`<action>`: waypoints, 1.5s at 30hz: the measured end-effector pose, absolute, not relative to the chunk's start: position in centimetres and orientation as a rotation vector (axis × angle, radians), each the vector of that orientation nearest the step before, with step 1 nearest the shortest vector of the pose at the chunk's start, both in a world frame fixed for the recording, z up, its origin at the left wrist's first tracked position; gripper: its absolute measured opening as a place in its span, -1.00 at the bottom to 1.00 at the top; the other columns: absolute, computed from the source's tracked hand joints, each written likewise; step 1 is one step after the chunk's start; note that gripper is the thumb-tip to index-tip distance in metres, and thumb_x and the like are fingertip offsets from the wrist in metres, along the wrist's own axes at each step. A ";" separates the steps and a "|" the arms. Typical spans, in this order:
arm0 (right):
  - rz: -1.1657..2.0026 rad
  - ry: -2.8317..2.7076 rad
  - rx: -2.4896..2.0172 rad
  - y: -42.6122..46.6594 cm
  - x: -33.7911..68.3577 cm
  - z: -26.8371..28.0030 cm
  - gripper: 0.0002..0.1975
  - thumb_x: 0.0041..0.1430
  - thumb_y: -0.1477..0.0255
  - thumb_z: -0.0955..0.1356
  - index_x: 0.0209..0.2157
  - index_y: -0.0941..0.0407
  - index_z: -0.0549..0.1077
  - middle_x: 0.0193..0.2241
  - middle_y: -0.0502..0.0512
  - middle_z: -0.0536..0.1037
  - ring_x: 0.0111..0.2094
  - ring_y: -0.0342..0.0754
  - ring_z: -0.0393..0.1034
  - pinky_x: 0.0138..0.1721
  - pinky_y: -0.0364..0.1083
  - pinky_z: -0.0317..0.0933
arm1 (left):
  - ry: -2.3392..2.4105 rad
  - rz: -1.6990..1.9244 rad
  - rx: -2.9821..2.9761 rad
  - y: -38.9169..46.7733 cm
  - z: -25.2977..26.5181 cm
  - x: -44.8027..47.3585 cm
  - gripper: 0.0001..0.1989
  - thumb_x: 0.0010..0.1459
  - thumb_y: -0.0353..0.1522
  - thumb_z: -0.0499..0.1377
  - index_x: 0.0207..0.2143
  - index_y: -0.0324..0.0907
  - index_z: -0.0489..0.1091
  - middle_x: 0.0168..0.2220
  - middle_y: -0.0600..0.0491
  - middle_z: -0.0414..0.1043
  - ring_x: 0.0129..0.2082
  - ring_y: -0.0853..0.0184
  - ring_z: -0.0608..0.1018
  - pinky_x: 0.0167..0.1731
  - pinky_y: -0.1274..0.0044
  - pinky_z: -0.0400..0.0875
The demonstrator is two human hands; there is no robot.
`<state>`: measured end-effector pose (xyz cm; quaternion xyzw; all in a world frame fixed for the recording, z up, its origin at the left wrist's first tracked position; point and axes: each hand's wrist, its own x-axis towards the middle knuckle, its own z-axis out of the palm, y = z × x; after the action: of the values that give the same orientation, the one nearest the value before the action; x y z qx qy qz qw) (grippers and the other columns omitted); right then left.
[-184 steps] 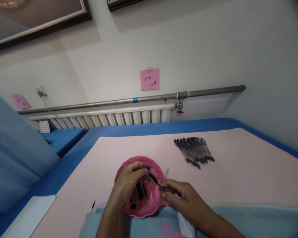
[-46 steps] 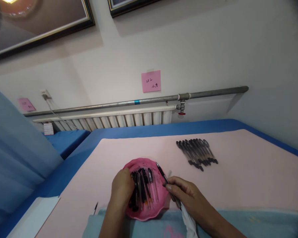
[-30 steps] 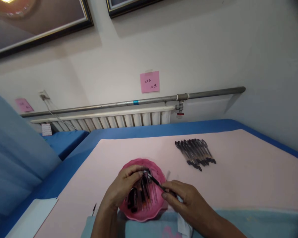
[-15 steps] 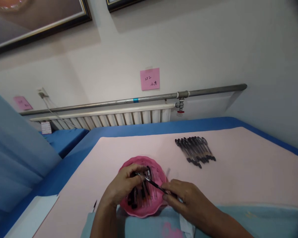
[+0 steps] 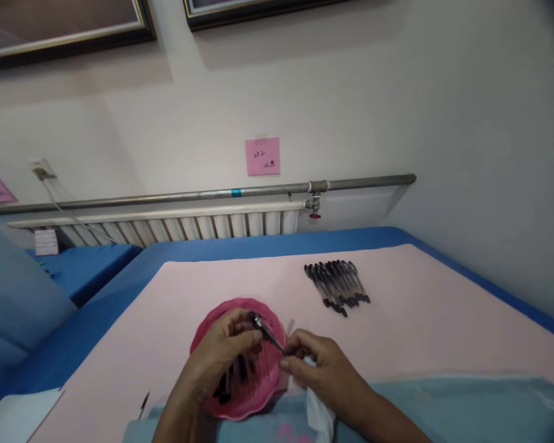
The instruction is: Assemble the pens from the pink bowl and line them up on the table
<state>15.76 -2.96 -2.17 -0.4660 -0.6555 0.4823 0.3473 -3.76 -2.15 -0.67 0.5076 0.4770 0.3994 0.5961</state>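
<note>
Both hands meet over a pink scalloped bowl (image 5: 264,400) that holds several dark pen parts and clear tubes. Between them is a pen (image 5: 270,335) with a black end and a shiny clip, slanting down to the right. My left hand (image 5: 228,341) pinches it near the clip end, over the bowl. My right hand (image 5: 321,366) grips the lower end between thumb and fingers, just right of the bowl's rim. A row of several black-capped pens (image 5: 337,286) lies side by side on the pink sheet (image 5: 420,307) beyond my right hand.
A single thin pen piece (image 5: 143,406) lies left of my left forearm. White paper (image 5: 21,412) rests at the lower left. Pale blue cloth (image 5: 443,406) runs along the near edge, with a white tissue (image 5: 319,409) by my right wrist. A radiator (image 5: 203,226) stands behind the blue bed.
My right hand has drawn closer to the left, and the pen between them has turned steeper, with its clip end now pointing up left. The whole view has shifted slightly.
</note>
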 end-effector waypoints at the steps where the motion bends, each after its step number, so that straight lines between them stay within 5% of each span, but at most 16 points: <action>1: 1.183 -1.659 -1.260 -2.3 16.3 -2.4 -0.94 -0.05 0.42 0.34 -0.51 0.11 0.40 -0.59 -0.08 0.42 -0.49 -0.14 0.33 -0.45 -0.19 0.21 | 1.132 0.941 1.159 -2.0 -0.7 -3.7 -0.64 -0.06 -0.26 0.22 -0.20 -0.22 0.33 -0.35 0.03 0.40 -0.42 0.39 0.43 -0.42 0.56 0.31; 9: 0.690 -1.391 -1.737 4.3 22.8 -4.2 -0.68 0.04 0.23 0.26 -0.22 0.09 0.43 -0.38 0.10 0.50 -0.51 -0.03 0.38 -0.66 -0.11 0.22 | 1.274 0.840 1.252 -2.2 -0.9 -3.2 -0.68 0.00 -0.21 0.15 -0.23 -0.23 0.36 -0.34 0.03 0.38 -0.43 0.38 0.39 -0.46 0.56 0.28; 20: 0.379 -1.481 -1.910 7.0 24.8 -4.3 -0.79 0.00 0.39 0.30 -0.27 0.10 0.45 -0.31 0.18 0.54 -0.26 0.12 0.41 -0.35 -0.06 0.18 | 1.287 0.843 1.291 -2.4 -0.7 -3.2 -0.70 0.03 -0.21 0.12 -0.23 -0.20 0.36 -0.34 0.05 0.38 -0.41 0.38 0.38 -0.45 0.56 0.29; 30: 0.587 -1.422 -1.659 4.2 23.3 -2.5 -0.74 0.03 0.26 0.25 -0.32 0.10 0.44 -0.40 0.07 0.51 -0.42 -0.02 0.39 -0.51 -0.11 0.26 | 1.333 0.951 1.165 -2.1 -0.3 -5.1 -0.60 -0.10 -0.14 0.19 -0.26 -0.23 0.37 -0.45 0.09 0.38 -0.49 0.41 0.38 -0.48 0.56 0.25; 38: 1.227 -1.685 -1.279 -0.9 18.1 -2.3 -0.90 0.00 0.39 0.29 -0.49 0.09 0.41 -0.63 -0.08 0.36 -0.58 -0.15 0.25 -0.53 -0.17 0.15 | 1.789 0.944 1.403 -1.5 -1.0 -7.3 -0.79 0.03 -0.26 0.05 -0.41 -0.20 0.37 -0.49 0.07 0.41 -0.50 0.38 0.43 -0.44 0.54 0.26; 45: 1.051 -2.065 -1.350 -1.0 17.1 -3.7 -0.85 -0.01 0.48 0.24 -0.59 0.08 0.38 -0.67 -0.09 0.38 -0.58 -0.13 0.23 -0.52 -0.17 0.07 | 1.996 0.611 1.671 -1.5 -1.0 -6.6 -0.86 -0.01 -0.41 0.03 -0.48 -0.19 0.38 -0.47 0.02 0.46 -0.45 0.32 0.44 -0.45 0.53 0.19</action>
<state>17.14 -1.04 -3.67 -0.4903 -0.7497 0.3816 0.2280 -6.55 -1.53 -0.99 0.6079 0.7261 0.2223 0.2319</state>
